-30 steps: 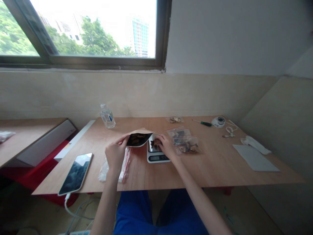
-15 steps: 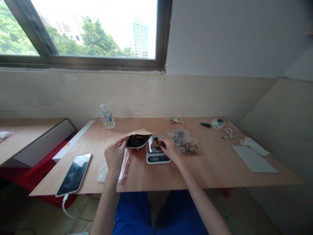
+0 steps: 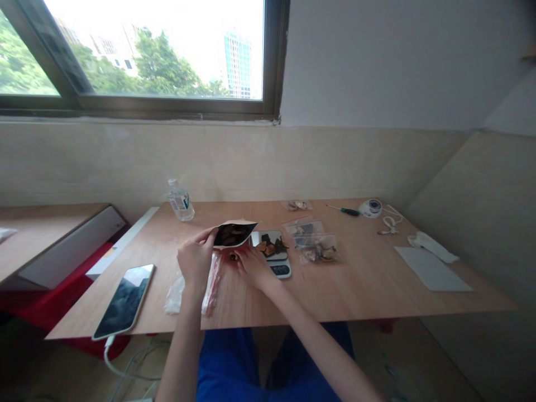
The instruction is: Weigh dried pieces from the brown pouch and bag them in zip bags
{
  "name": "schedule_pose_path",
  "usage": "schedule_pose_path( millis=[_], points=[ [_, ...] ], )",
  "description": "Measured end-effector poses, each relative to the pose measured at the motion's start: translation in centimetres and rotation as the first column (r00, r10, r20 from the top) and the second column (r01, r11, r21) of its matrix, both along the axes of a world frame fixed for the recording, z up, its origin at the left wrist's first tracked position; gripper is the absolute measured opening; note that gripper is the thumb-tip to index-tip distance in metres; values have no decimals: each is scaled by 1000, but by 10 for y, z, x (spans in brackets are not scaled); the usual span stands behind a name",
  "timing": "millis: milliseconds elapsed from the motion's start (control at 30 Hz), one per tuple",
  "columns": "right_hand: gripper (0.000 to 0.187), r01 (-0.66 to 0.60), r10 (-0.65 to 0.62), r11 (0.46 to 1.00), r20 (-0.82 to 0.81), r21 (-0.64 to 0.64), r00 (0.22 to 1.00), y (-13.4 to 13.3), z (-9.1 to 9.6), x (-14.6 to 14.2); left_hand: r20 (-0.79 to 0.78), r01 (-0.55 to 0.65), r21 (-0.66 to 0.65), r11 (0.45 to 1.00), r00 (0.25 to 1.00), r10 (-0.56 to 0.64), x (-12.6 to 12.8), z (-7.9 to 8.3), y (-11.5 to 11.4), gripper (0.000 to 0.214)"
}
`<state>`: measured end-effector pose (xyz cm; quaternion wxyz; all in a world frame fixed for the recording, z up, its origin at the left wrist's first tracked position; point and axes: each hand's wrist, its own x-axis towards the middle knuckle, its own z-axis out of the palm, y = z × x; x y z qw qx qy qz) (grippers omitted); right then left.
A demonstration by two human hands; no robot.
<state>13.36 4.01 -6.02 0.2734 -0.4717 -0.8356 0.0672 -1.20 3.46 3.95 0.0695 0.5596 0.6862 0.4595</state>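
My left hand (image 3: 196, 259) grips the left edge of a paper pouch (image 3: 245, 224), tilted so its dark mouth faces me; brown dried slices (image 3: 231, 234) lie inside. My right hand (image 3: 255, 268) is under the pouch, in front of the scale's left side. Its fingers are drawn together at a small dark brown piece (image 3: 233, 257); whether they pinch it is unclear. On the plate of the white kitchen scale (image 3: 285, 270) rests a pile of dried brown slices (image 3: 273, 245). My right hand hides the scale's lower left part.
Zip bags of dried slices (image 3: 319, 250) lie right of the scale, another bag (image 3: 296, 205) behind. Empty zip bags (image 3: 211, 290) and a phone (image 3: 124, 301) are at left. A water bottle (image 3: 181, 201), screwdriver (image 3: 348, 211), small camera (image 3: 371, 208) and white sheet (image 3: 433, 269) also stand or lie around.
My right hand has left the slices on the scale and moved left, to below the pouch. The pile on the plate is now uncovered. My left hand still holds the pouch.
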Motion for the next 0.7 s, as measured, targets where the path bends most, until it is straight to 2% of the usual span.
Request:
schedule_pose_path(
  millis=[67, 133, 233, 367, 500, 700],
  points=[
    [39, 79, -78, 997, 46, -22, 996, 7, -6, -19, 4, -1, 1, 1000, 1000, 1, 1, 0, -1, 30],
    [36, 131, -128, 991, 95, -29, 987, 13, -12, -32, 8, 0, 2, 1000, 1000, 0, 2, 0, -1, 29],
    [27, 135, -128, 990, 171, -30, 977, 16, -22, -39, 15, 0, -9, 1000, 1000, 1, 1, 0, -1, 29],
    [25, 119, -113, 993, 206, -17, 972, 9, -28, -34, 17, -6, -20, 1000, 1000, 6, 0, -1, -1, 31],
    [23, 131, -122, 991, 187, -34, 975, -5, -21, -25, 1, -23, -35, 999, 1000, 23, 1, -3, -1, 32],
    [20, 244, -243, 969, 39, -34, 969, -23, 3, 3, 8, -28, -40, 999, 1000, 28, 1, -3, 0, 34]
  ],
)
